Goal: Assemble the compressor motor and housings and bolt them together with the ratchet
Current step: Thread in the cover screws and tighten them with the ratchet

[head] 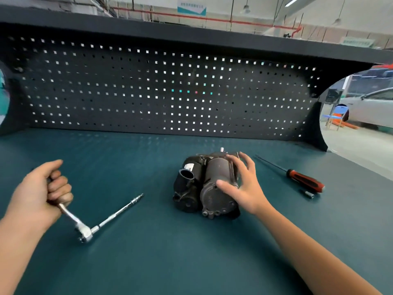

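The compressor lies on its side on the teal tabletop: two dark bodies side by side, near ends toward the camera. Left body is a black housing w/ an open round port on top and a white label behind it. Right body is the grey-brown cylindrical motor, end cap w/ small lugs facing the viewer. A thin white stub sticks up at the compressor's far end.

The right hand rests on the motor's right flank, fingers spread and fairly straight over the top, thumb across the near cap, not clenched. Well left of the compressor, the left hand is fisted round the handle of the ratchet. Its extension bar points toward the compressor, tip stopping short of the housing.

Right of the compressor lies a screwdriver w/ red-and-black grip, a small silver socket just beside its handle. Behind the compressor stands a black pegboard; past its right edge, a pale car.

The motor's right side is hidden under the hand, and the label text is unreadable. Can't tell whether bolts sit in the lugs, as the frame is slightly blurred
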